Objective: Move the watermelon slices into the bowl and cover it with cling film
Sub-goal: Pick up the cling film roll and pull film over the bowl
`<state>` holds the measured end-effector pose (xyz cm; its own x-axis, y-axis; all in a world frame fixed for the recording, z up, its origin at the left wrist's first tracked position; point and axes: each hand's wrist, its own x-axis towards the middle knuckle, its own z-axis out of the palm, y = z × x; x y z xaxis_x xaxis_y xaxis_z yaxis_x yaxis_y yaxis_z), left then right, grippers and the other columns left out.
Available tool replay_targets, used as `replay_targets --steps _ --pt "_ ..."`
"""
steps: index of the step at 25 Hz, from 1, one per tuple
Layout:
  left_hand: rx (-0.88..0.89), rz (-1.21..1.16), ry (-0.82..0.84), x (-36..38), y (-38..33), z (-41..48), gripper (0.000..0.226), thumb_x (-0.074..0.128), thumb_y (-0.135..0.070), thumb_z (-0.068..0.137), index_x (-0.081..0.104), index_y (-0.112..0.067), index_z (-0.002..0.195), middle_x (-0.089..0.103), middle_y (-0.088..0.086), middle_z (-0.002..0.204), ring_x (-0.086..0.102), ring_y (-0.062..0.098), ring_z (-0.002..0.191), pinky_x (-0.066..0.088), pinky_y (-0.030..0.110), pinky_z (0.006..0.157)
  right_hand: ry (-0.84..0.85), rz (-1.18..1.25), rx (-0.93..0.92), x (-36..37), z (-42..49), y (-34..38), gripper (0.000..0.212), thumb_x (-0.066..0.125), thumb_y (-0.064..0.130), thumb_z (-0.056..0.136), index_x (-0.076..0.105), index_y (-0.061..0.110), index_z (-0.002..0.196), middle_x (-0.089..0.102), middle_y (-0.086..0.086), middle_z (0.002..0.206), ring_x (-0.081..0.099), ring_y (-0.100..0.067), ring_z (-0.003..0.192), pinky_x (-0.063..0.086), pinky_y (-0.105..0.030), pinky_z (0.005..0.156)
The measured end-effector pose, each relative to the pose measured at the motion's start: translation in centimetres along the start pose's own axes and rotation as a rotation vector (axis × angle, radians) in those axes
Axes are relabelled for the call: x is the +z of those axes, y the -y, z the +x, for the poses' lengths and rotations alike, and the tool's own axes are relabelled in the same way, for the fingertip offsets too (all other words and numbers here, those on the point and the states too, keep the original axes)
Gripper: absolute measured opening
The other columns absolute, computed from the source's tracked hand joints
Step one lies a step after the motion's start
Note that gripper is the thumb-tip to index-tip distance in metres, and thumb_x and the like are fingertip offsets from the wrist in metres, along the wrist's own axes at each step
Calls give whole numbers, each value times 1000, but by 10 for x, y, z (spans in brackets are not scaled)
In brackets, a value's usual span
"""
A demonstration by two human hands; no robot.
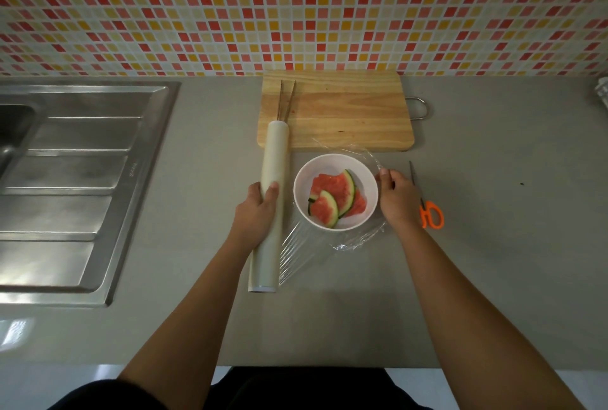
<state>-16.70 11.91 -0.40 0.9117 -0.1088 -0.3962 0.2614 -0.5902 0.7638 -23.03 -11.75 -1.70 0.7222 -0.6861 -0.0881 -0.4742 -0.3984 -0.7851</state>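
A white bowl [335, 159] on the grey counter holds three watermelon slices [334, 199]. Clear cling film [358, 238] stretches from the roll across the bowl and drapes past its right and near sides. My left hand [256, 209] grips the long white cling film roll [273, 159], which lies just left of the bowl. My right hand [396, 199] pinches the film's edge at the bowl's right rim.
A wooden cutting board [345, 113] lies behind the bowl, with chopsticks [286, 100] on its left part. Orange-handled scissors [427, 209] rest just right of my right hand. A steel sink [72, 179] with a drainboard fills the left side.
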Motion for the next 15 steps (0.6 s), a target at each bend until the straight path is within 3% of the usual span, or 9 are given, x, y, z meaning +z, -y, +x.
replay_targets --steps 2,5,8,13,15 --pt "-57 -59 48 -2 -2 -2 50 45 -48 87 42 -17 126 54 7 107 53 27 95 42 35 80 2 -7 -1 0 0 1 36 38 29 98 63 4 92 67 -18 90 59 -30 84 38 -32 68" --pt "-117 -138 70 -6 -1 -9 53 51 -47 69 40 -13 108 56 7 99 58 26 86 49 37 72 -5 -16 -9 -1 -1 2 36 38 28 97 62 2 93 67 -20 92 59 -33 86 40 -35 71" --pt "-104 -201 81 -9 6 -15 46 53 -50 68 44 -20 102 58 6 93 61 24 80 51 35 67 -5 -28 -16 -1 -2 1 36 38 28 97 61 1 91 66 -21 90 58 -33 85 36 -32 67" --pt "-31 -212 79 -5 19 -23 46 52 -56 82 46 -32 120 63 2 103 64 19 88 53 38 76 -1 -28 5 0 -2 3 37 38 29 97 61 1 93 66 -21 92 58 -34 88 38 -34 69" --pt "-30 -207 99 -4 20 -25 54 52 -54 79 43 -32 127 61 -1 108 62 18 93 52 38 80 -4 -30 8 -1 -1 2 37 38 30 97 61 1 94 67 -20 93 58 -34 88 40 -35 72"
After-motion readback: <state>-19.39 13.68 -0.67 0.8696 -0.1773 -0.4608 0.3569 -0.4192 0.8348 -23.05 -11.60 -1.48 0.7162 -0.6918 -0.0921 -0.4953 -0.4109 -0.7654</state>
